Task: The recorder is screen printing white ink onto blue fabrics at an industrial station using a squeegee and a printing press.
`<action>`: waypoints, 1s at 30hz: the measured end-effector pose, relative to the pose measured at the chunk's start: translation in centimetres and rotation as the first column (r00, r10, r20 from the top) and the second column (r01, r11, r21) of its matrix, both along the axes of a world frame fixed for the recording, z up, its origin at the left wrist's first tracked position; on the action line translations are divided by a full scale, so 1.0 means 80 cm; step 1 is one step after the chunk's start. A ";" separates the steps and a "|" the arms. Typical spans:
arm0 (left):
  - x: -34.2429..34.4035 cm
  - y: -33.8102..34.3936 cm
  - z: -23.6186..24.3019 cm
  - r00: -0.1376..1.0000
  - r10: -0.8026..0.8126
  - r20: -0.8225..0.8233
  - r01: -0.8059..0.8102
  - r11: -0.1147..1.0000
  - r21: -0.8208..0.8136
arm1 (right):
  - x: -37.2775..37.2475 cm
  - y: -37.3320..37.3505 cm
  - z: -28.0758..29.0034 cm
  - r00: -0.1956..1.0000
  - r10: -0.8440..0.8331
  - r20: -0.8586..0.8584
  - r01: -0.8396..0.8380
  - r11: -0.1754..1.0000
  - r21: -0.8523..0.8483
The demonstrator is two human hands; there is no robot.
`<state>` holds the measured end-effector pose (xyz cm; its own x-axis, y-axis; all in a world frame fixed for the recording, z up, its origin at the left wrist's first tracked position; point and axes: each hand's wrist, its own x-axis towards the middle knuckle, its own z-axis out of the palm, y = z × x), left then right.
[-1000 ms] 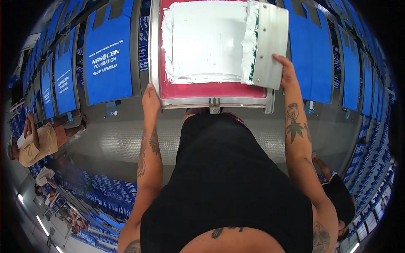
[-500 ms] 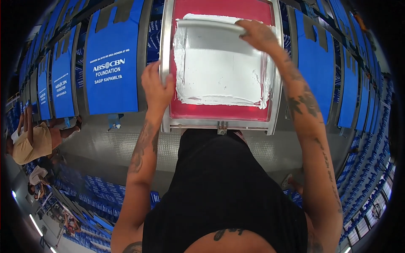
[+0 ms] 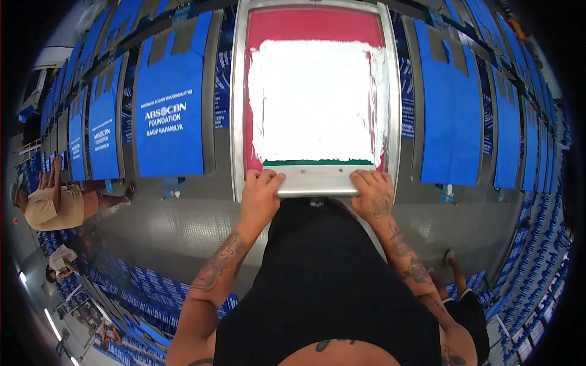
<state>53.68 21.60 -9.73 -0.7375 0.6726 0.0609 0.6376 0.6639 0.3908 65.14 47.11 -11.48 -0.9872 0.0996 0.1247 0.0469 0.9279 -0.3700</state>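
My left hand [image 3: 259, 192] and my right hand [image 3: 372, 192] are both closed on a wide metal squeegee [image 3: 317, 180], one at each end. The squeegee lies crosswise along the near edge of the screen printing frame [image 3: 392, 91], its green blade edge turned toward the ink. Thick white ink [image 3: 317, 97] covers a large rectangle of the screen, with a band of red mesh [image 3: 311, 23] showing above it and narrower red strips at the sides.
Blue bags [image 3: 448, 116] lie on boards either side of the frame, those on the left [image 3: 168, 146] printed white. A co-worker [image 3: 61, 207] is at the far left, another [image 3: 473, 323] at lower right. More blue printed items [image 3: 525, 238] line both sides below.
The squeegee has moved from the right side, through the top of the inked area, down to the near edge. My left hand has left the frame's side and now grips it with my right.
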 end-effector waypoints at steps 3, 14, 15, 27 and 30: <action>-0.073 0.025 -0.028 0.998 -0.019 -0.056 0.019 1.000 0.007 | -0.059 0.030 -0.017 0.995 -0.075 0.072 0.069 0.994 0.084; -0.103 0.024 -0.009 0.985 -0.154 -0.078 0.159 0.986 0.055 | -0.074 0.066 -0.005 0.999 0.036 -0.023 -0.035 0.999 0.038; -0.066 0.018 0.011 0.991 -0.135 -0.004 0.135 0.991 0.017 | -0.041 0.043 0.002 1.000 0.017 -0.008 -0.017 1.000 0.000; -0.242 0.093 0.004 0.996 0.003 0.084 0.009 0.990 -0.139 | -0.226 0.107 0.009 0.950 -0.106 0.294 0.060 0.985 0.160; -0.094 0.021 -0.005 0.997 -0.068 0.023 0.068 0.998 -0.014 | -0.073 0.060 -0.002 0.996 0.034 0.081 -0.040 0.996 0.080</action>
